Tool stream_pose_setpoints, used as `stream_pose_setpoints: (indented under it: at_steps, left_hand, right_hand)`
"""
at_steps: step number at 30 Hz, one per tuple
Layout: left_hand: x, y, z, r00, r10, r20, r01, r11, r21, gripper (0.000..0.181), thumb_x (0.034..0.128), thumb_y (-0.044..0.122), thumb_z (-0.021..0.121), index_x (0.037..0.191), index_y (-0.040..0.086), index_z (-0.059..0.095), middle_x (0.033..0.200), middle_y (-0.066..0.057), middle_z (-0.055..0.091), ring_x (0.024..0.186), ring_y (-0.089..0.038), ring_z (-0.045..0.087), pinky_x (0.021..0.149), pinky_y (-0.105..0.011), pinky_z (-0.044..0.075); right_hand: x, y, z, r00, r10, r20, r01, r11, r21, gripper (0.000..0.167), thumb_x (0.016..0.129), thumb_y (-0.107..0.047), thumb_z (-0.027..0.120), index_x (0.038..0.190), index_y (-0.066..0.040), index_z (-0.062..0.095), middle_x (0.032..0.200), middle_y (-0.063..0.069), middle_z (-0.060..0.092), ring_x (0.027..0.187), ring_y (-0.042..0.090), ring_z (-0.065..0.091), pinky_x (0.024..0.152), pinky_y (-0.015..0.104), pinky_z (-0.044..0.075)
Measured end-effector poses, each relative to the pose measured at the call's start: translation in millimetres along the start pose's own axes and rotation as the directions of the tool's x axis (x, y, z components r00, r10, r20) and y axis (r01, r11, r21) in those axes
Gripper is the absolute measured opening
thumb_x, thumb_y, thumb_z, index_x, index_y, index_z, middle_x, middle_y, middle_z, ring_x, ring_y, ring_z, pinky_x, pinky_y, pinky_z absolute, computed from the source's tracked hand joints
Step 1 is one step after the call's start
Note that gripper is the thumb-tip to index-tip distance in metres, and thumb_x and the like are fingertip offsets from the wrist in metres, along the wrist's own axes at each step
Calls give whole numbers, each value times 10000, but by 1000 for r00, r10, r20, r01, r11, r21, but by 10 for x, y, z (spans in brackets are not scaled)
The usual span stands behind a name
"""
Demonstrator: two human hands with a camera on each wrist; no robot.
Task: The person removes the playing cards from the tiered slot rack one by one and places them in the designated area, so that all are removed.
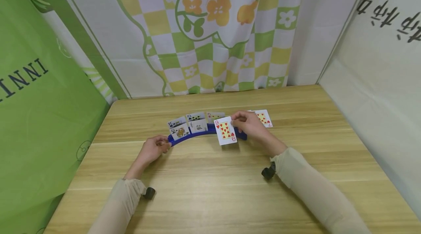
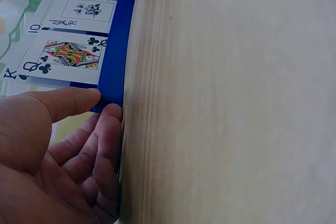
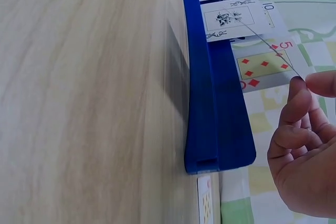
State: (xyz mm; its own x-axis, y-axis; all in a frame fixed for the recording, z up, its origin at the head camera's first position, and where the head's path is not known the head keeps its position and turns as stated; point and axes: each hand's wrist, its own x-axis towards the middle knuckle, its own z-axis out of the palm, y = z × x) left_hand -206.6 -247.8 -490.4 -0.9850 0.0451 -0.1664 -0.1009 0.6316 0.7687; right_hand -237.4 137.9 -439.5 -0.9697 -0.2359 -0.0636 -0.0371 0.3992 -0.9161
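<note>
The person's right hand (image 1: 251, 126) has a nine of hearts (image 1: 225, 131) pinched near one corner between thumb and fingertips, held up before the right part of the curved blue card holder (image 3: 231, 129) on the wooden table (image 1: 204, 190). The left hand (image 1: 154, 150) nips the holder's left end between thumb and finger. From where I stand, a queen of clubs (image 1: 180, 132) and a joker (image 1: 198, 126) fill the front row — king (image 1: 175, 121), ten (image 1: 195, 116) and five of diamonds (image 1: 213, 116) behind — and a red seven (image 1: 263, 117) lies beyond the right hand.
</note>
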Motion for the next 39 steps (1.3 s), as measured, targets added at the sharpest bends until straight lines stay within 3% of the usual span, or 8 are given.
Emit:
stream_pose_setpoints:
  at_steps: [11,21,39]
  left_hand:
    - [9,-18,-3,1000,0,-2,0,1000,2,334,926,146,687,1206,-32,647,954,-140,731,740,-133,641,614,-245,492]
    - [3,-30,4,1000,-3,-1,3,1000,2,335,928,151,686,1209,-26,648,964,-145,733,744,-134,643,617,-246,494]
    - [9,-11,-6,1000,-20,9,20,1000,9,344,957,203,655,1234,0,639,976,-136,739,760,-151,654,646,-264,500]
  right_hand:
    - [-31,40,-119,998,58,-22,-57,997,44,257,957,-172,626,1161,-16,633,855,20,657,673,133,536,643,279,481]
    - [-52,93,-235,997,66,-46,-61,992,115,265,955,-130,605,1168,26,625,775,-25,622,632,112,503,559,202,426]
    - [-67,79,-503,991,109,-81,-99,988,115,332,981,-183,589,1248,15,587,858,-29,616,671,81,514,610,223,450]
